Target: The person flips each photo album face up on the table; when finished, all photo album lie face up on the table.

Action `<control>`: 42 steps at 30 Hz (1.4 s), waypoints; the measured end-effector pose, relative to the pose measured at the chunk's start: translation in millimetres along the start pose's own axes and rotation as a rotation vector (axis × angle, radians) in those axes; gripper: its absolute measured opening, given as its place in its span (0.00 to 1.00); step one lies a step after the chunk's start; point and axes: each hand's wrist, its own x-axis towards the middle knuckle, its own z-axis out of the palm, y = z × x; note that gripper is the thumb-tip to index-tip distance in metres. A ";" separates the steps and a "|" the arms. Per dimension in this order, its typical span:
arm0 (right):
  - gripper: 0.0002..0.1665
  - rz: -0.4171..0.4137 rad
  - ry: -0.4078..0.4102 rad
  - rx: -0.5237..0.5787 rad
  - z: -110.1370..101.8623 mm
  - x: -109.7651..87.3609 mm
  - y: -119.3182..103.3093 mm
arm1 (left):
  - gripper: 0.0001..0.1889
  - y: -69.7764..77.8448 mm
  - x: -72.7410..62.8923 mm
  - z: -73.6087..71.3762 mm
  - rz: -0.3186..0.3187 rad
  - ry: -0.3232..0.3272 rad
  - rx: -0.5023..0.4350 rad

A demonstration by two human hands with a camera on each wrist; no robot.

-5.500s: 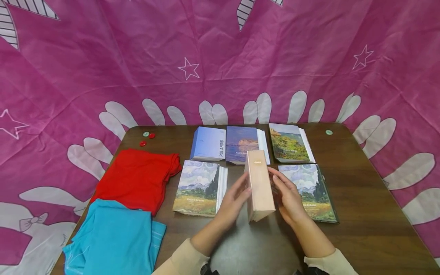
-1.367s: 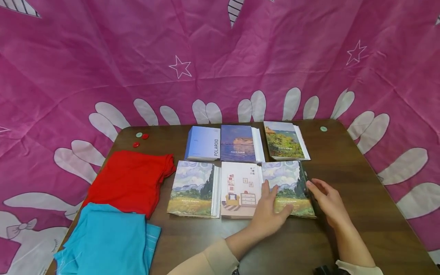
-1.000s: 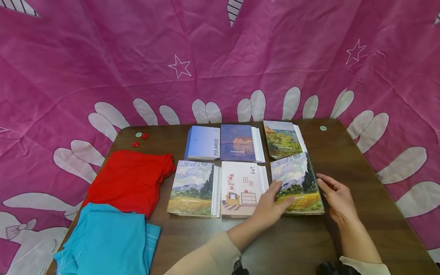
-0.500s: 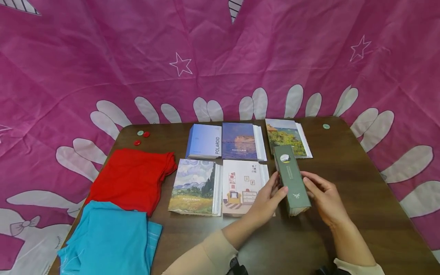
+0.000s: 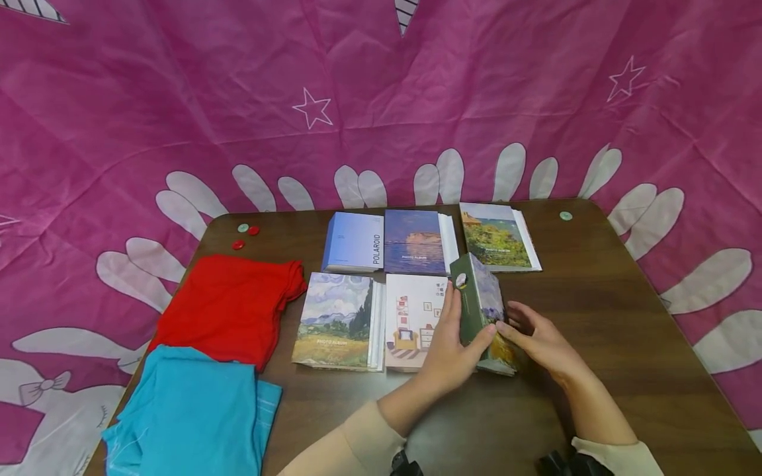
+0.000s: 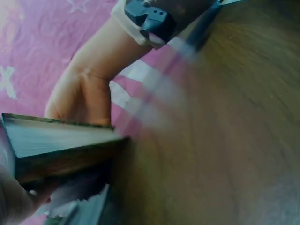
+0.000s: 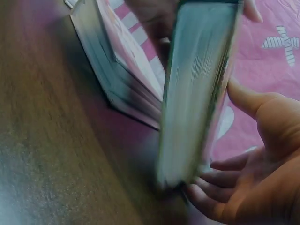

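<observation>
A thick photo album (image 5: 488, 291) with a green spine and a painted landscape cover is tilted up between both hands at the right of the front row. My left hand (image 5: 449, 354) grips it from the spine side, thumb toward the near edge. Opposite, my right hand (image 5: 548, 344) holds it, thumb at the cover and fingers by its far edge. The right wrist view shows its page block (image 7: 197, 84) end-on, with the right hand (image 7: 267, 154) beside it. Just left lies a pale pink album (image 5: 413, 317), partly covered by the left hand.
A second landscape album (image 5: 333, 317) lies left in the front row. Behind are a blue Polaroid album (image 5: 354, 241), a sea-cliff album (image 5: 413, 238) and a garden album (image 5: 497, 235). Folded red cloth (image 5: 229, 307) and turquoise cloth (image 5: 190, 410) lie left, near small red and green buttons.
The pale pink album, held upright earlier, now lies flat in the front row. The green-spined album was lifted from flat to spine-up, then turned cover rightward and shifted left.
</observation>
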 end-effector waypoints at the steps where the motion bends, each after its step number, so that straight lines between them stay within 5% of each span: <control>1: 0.47 0.007 0.009 -0.008 -0.3 -0.3 0.3 | 0.45 -1.8 0.4 0.4 -0.009 -0.006 0.015; 6: 0.52 0.058 0.059 -0.054 -6.7 -4.1 3.8 | 0.42 -6.8 8.8 1.2 -0.049 -0.046 0.072; 11: 0.54 0.088 0.078 -0.116 -20.9 -6.3 9.2 | 0.41 -5.1 21.0 5.7 -0.170 -0.131 0.089; 18: 0.51 0.082 0.133 -0.182 -37.8 -6.5 15.7 | 0.40 0.6 29.8 16.3 -0.291 -0.227 -0.029; 27: 0.50 0.075 0.157 -0.252 -38.9 -6.3 20.5 | 0.41 -6.5 27.9 20.3 -0.239 -0.268 -0.005; 37: 0.51 0.089 0.152 -0.248 -35.7 -6.8 23.1 | 0.44 -11.4 22.7 15.7 -0.176 -0.290 0.180; 42: 0.50 0.048 0.213 -0.286 -32.8 -8.1 23.6 | 0.42 -12.3 21.8 5.2 -0.125 -0.289 0.269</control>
